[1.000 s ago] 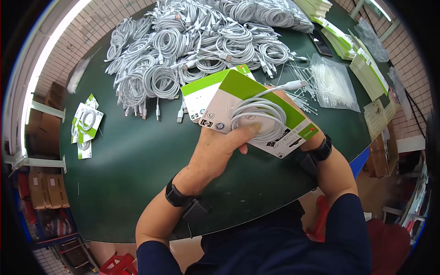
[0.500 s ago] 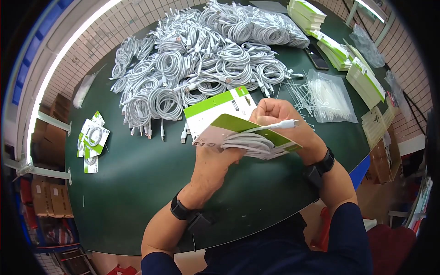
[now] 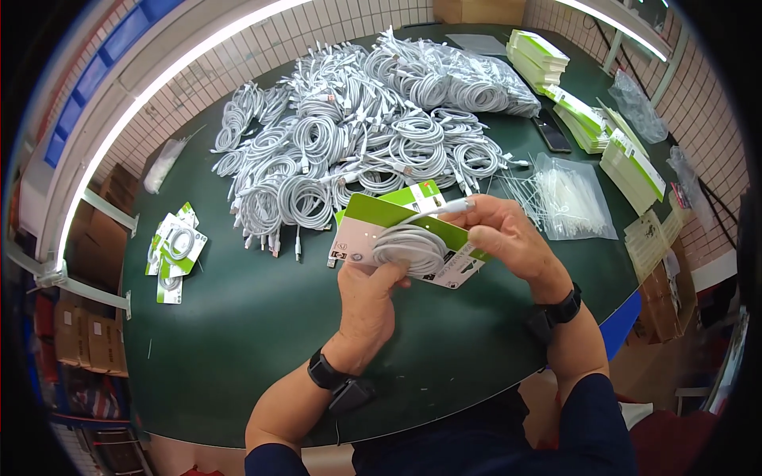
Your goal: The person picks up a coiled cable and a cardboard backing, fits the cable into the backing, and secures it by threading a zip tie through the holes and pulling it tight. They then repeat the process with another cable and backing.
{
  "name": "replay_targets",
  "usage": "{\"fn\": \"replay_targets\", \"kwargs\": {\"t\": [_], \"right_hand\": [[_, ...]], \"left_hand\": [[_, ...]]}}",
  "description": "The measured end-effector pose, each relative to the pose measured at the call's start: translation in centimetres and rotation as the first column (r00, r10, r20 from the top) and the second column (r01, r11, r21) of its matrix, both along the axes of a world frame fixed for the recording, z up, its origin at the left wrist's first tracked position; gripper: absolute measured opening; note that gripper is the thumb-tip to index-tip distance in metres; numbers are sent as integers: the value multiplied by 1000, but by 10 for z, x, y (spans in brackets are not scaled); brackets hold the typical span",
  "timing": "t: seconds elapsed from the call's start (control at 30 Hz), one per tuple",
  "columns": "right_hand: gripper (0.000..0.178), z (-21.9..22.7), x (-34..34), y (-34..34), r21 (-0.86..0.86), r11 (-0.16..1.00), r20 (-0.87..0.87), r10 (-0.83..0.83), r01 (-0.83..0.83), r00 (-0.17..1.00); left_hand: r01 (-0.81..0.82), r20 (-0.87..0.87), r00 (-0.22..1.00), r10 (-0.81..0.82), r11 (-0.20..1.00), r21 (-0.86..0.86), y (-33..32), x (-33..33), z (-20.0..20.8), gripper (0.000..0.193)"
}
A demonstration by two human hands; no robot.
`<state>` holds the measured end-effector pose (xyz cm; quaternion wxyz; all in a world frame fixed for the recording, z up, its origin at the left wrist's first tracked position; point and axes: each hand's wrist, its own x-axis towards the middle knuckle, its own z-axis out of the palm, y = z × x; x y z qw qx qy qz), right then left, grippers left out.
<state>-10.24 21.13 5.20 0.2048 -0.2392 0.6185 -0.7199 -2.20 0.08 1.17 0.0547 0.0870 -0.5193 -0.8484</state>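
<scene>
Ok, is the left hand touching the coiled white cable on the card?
Touching. In the head view, the left hand grips the card and laps over the lower edge of the coiled white cable, no gap showing.

Long tube is glaring at upper left; second tube is shining upper right. Fisheye is bending both, rim darkening to black. Lower-left cartons are sitting dimmer, softer; centre reading clearer.

We note a dark phone flat on the green table, a crumpled clear bag near its right edge, a cardboard box beyond its far edge, and brown cartons at left.
</scene>
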Motion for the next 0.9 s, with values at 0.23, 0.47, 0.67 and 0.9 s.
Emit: {"fn": "replay_targets", "kwargs": {"t": [0.23, 0.47, 0.67, 0.9], "right_hand": [[22, -10, 7, -9, 242, 949, -379, -97, 200, 920], [23, -14, 10, -17, 336, 932, -600, 98, 139, 794], [21, -22, 14, -24, 336, 937, -591, 133, 93, 796], [24, -12, 24, -32, 200, 968, -619, 4, 153, 785]], "left_hand": [[-186, -100, 979, 175, 976, -116, -11, 20, 0, 59], [-428, -441, 873, -209, 108, -897, -39, 33, 31, 74], [-317, -304, 862, -405, 35, -948, -44, 30, 11, 66], [-423, -383, 833, -401, -14, -906, -39, 28, 8, 55]]}}
